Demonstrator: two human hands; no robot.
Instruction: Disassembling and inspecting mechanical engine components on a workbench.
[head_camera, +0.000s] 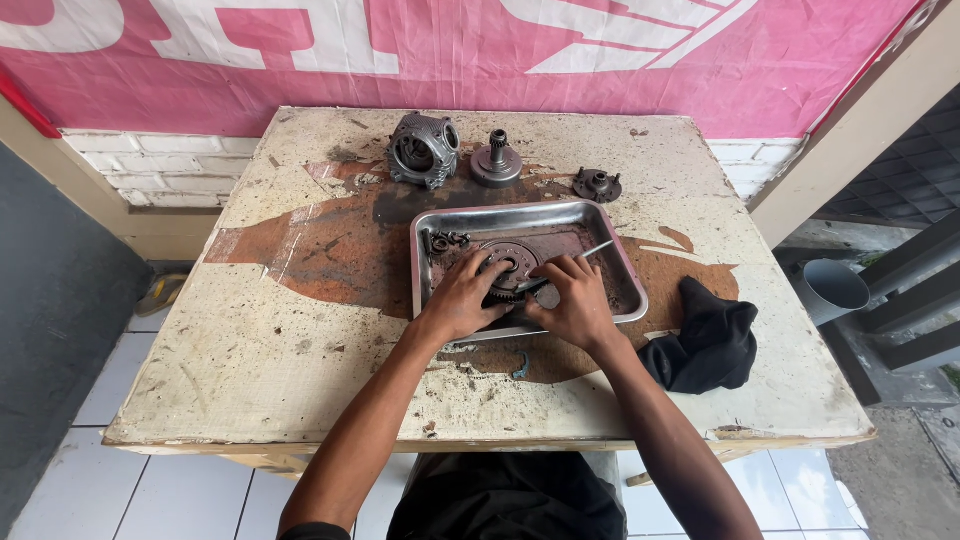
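Worn table (300, 350), pink banner behind. Steel tray (627, 290) at centre holds a toothed gear (505, 270). Left hand (462, 297) presses fingers spread on gear. Right hand (577, 303) grips thin metal tool (598, 249) beside it. Black rag (712, 340) right of tray; engine parts (424, 150) beyond tray.

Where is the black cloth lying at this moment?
The black cloth lies on the worn table, at the person's right, just beside the metal tray and near the right hand.
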